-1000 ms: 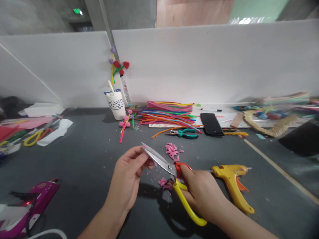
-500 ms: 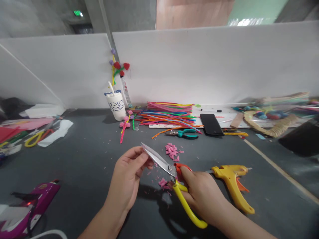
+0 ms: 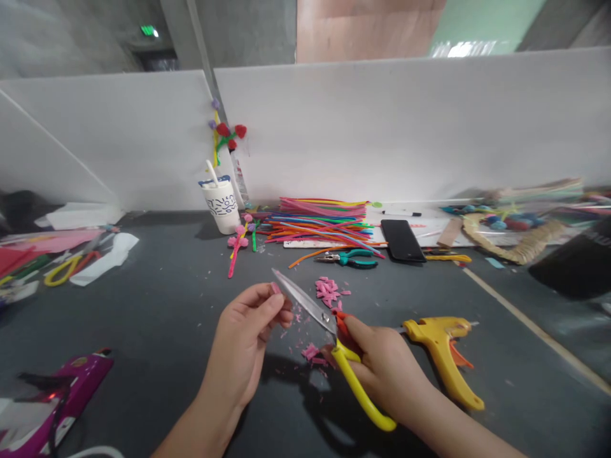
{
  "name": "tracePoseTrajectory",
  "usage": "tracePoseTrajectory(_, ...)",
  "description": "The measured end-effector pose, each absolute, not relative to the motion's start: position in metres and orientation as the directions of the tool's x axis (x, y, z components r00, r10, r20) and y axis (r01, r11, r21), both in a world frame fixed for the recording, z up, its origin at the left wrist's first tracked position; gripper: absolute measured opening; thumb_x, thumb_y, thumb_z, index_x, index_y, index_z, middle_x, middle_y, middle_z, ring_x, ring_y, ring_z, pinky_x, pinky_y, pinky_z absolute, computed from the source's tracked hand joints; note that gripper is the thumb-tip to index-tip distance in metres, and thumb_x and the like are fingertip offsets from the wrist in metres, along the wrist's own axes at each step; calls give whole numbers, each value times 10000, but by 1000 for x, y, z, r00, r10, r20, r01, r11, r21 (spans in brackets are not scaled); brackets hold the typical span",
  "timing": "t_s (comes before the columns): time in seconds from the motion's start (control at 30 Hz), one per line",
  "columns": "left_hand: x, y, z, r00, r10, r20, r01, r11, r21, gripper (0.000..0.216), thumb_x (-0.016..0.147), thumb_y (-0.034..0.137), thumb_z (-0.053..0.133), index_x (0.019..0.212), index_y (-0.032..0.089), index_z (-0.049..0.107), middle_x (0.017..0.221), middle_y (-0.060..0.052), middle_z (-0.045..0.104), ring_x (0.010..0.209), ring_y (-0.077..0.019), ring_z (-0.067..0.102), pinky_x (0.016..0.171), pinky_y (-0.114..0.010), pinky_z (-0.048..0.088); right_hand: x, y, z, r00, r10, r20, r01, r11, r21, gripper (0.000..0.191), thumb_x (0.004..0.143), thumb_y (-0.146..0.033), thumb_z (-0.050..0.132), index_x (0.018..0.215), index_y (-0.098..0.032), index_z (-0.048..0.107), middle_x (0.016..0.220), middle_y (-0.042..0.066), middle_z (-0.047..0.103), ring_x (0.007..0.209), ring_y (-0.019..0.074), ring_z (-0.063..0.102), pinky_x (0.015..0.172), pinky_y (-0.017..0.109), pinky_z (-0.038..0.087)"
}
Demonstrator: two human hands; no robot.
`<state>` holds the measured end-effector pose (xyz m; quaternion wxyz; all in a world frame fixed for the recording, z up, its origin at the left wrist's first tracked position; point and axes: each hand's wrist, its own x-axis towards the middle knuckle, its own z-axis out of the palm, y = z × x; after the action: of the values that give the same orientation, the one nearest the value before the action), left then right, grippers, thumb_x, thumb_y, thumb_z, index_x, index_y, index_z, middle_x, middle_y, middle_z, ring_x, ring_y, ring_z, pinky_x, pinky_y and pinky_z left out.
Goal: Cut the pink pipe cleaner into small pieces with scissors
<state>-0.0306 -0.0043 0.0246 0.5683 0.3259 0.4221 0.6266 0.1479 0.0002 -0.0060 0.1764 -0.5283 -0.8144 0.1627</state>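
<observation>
My right hand (image 3: pixel 382 369) grips the yellow and orange handles of a pair of scissors (image 3: pixel 329 337), whose steel blades point up and left. My left hand (image 3: pixel 245 340) pinches a small pink piece (image 3: pixel 275 288) at the blade tips, fingers closed on it. Pink cut bits lie in a small pile (image 3: pixel 327 289) beyond the blades, and more pink scraps (image 3: pixel 312 352) lie under the scissors on the dark grey table (image 3: pixel 167 299).
A yellow glue gun (image 3: pixel 442 350) lies right of my right hand. Further back are teal pliers (image 3: pixel 351 257), a black phone (image 3: pixel 402 240), a stack of coloured pipe cleaners (image 3: pixel 322 219) and a white cup (image 3: pixel 222 203). A magenta glue gun (image 3: pixel 62 394) lies at the front left.
The scissors and both hands have shifted slightly; the blades look more closed on the pink piece. The view has tilted down a little.
</observation>
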Motion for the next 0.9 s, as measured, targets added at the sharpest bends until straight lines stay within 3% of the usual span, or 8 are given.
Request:
tracePoseTrajectory(0.1, -26, -7, 25, 26, 991, -135, -411, 134, 902, 41, 716, 180, 619, 696, 147, 630, 640, 5, 610, 555, -66, 546, 545, -159, 430, 145, 2, 0, -340, 937, 78, 588, 277, -760, 216, 736, -335, 486, 589, -200, 404, 505, -43, 477, 453, 93, 413, 429, 195, 281)
tracePoseTrajectory(0.23, -17, -12, 22, 301, 922, -245, -327, 341, 881, 94, 734, 214, 597, 696, 133, 627, 641, -19, 605, 553, -83, 537, 531, -178, 412, 143, 2, 12, -319, 945, -78, 252, 6, -968, 147, 746, -335, 461, 726, -192, 482, 450, -81, 442, 336, 65, 353, 351, 182, 287)
tracePoseTrajectory(0.33, -11, -15, 18, 399, 870, -289, -265, 411, 872, 120, 736, 229, 592, 701, 124, 638, 645, -29, 597, 546, -87, 526, 528, -190, 403, 143, 2, 18, -367, 925, -98, 142, -48, -989, 172, 747, -357, 468, 746, -186, 493, 403, -97, 418, 316, 63, 367, 338, 174, 299)
tracePoseTrajectory(0.47, -9, -15, 14, 422, 849, -317, -226, 437, 870, 113, 707, 235, 621, 710, 125, 650, 630, -22, 587, 532, -90, 521, 524, -200, 401, 143, 1, 18, -383, 912, -146, 145, -97, -985, 129, 735, -298, 476, 680, -181, 473, 394, -98, 427, 302, 47, 357, 318, 153, 284)
tracePoseTrajectory(0.73, -6, -13, 12, 291, 927, -236, -132, 284, 950, 92, 709, 213, 616, 719, 125, 639, 634, -39, 616, 574, -113, 526, 560, -221, 405, 138, -1, 12, -287, 952, -110, 137, -73, -988, 85, 673, -182, 485, 616, -191, 423, 439, -100, 416, 320, 34, 332, 323, 147, 267)
tracePoseTrajectory(0.9, -4, -14, 10, 244, 935, -256, -180, 303, 936, 80, 709, 201, 616, 722, 122, 627, 623, -28, 612, 553, -102, 530, 554, -211, 410, 139, -1, 12, -295, 954, -57, 201, 4, -980, 102, 697, -228, 493, 633, -196, 421, 473, -93, 407, 361, 47, 334, 374, 170, 297)
